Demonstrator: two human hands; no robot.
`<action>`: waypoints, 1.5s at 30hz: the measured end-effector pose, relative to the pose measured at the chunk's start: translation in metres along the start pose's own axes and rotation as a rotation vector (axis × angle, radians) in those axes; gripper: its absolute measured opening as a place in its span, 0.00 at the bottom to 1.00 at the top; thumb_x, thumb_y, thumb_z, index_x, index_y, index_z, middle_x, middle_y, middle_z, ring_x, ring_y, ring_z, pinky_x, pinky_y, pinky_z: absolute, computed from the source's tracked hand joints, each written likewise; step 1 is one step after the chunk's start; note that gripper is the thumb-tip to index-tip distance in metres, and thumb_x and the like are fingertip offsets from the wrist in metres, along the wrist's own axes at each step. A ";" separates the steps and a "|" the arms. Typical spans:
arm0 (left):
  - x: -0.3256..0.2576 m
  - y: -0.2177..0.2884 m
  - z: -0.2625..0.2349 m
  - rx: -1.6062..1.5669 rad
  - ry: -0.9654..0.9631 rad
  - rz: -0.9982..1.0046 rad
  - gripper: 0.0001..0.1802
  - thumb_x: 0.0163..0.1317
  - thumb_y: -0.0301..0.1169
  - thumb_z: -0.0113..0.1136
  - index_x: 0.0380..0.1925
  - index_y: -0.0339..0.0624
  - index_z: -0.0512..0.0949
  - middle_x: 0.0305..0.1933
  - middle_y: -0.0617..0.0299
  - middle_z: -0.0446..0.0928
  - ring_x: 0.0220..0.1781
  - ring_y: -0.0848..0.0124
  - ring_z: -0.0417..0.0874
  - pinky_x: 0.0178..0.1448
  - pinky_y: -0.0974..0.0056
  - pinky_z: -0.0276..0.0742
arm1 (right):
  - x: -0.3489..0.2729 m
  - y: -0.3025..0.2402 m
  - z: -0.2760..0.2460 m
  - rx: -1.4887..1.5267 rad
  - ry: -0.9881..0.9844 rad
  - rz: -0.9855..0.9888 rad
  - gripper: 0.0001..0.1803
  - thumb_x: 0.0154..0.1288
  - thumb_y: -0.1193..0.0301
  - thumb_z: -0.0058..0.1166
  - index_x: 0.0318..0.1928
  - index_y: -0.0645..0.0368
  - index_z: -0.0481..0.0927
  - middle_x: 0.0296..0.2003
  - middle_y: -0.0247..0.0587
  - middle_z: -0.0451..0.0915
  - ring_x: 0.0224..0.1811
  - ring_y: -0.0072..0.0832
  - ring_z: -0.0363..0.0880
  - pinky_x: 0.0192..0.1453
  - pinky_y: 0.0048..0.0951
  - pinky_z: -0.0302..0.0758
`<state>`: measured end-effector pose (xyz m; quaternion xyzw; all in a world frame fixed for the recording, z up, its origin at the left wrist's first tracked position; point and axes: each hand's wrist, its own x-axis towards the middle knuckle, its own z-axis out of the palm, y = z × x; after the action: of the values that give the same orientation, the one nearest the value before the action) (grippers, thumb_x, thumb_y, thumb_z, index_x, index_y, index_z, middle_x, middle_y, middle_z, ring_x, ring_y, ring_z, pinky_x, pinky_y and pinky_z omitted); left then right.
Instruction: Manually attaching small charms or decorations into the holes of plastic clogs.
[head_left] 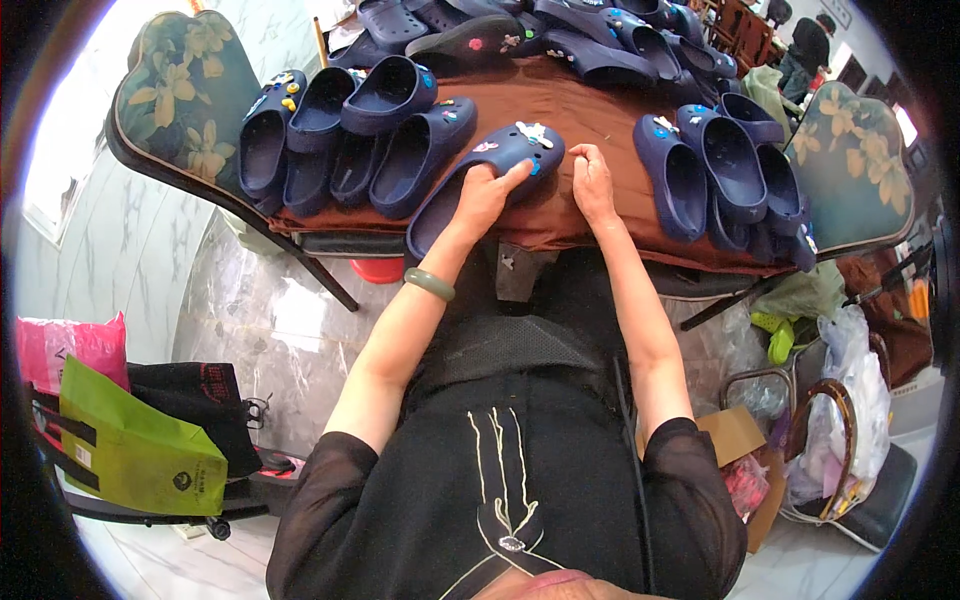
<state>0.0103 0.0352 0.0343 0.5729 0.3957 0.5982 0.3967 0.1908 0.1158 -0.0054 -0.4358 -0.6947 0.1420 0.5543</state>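
Observation:
A navy clog (510,152) with small decorations on its toe lies tilted at the front middle of the cloth-covered table. My left hand (484,202) is closed on its upper, thumb stretched toward the toe. A white charm (532,132) and a blue charm (535,167) show near the clog's front. Just right of the toe, apart from it, my right hand (593,186) is closed with its index finger bent to the left. Whatever its fingers hold, if anything, is hidden.
Navy clogs (388,97) are grouped on the left, more clogs (733,160) on the right, and a heap (590,55) lies behind. Floral-backed chairs (180,95) flank the brown cloth (520,90). Bags (140,440) sit low at left; a cardboard box (730,435) is at right.

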 end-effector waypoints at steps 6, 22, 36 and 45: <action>0.009 -0.004 -0.011 -0.042 -0.027 -0.067 0.17 0.63 0.39 0.53 0.40 0.35 0.77 0.39 0.65 0.77 0.40 0.77 0.74 0.47 0.69 0.69 | 0.003 -0.046 0.009 0.175 -0.210 -0.080 0.14 0.58 0.69 0.56 0.43 0.60 0.75 0.36 0.42 0.73 0.36 0.30 0.74 0.42 0.27 0.71; 0.017 -0.019 -0.003 -0.116 0.112 -0.086 0.15 0.60 0.38 0.58 0.33 0.35 0.80 0.31 0.66 0.78 0.32 0.78 0.74 0.38 0.69 0.70 | 0.003 -0.033 0.039 -0.003 0.067 -0.191 0.06 0.62 0.70 0.52 0.33 0.60 0.77 0.29 0.43 0.77 0.30 0.36 0.76 0.34 0.32 0.72; 0.032 -0.026 -0.011 -0.068 0.092 -0.093 0.20 0.60 0.43 0.56 0.28 0.32 0.78 0.26 0.61 0.79 0.28 0.75 0.77 0.33 0.67 0.70 | -0.021 -0.054 0.031 -0.124 -0.030 -0.533 0.15 0.56 0.79 0.54 0.46 0.59 0.77 0.27 0.42 0.75 0.30 0.38 0.74 0.35 0.35 0.71; 0.020 -0.032 -0.006 0.565 0.141 -0.143 0.23 0.61 0.44 0.52 0.33 0.31 0.77 0.30 0.46 0.79 0.37 0.57 0.82 0.42 0.58 0.73 | -0.031 -0.066 0.007 -0.004 -0.354 -0.227 0.21 0.61 0.75 0.48 0.56 0.51 0.72 0.30 0.61 0.74 0.34 0.51 0.77 0.34 0.42 0.73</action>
<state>0.0048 0.0658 0.0116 0.5884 0.6124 0.4731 0.2341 0.1545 0.0561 0.0174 -0.3240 -0.8262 0.1519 0.4351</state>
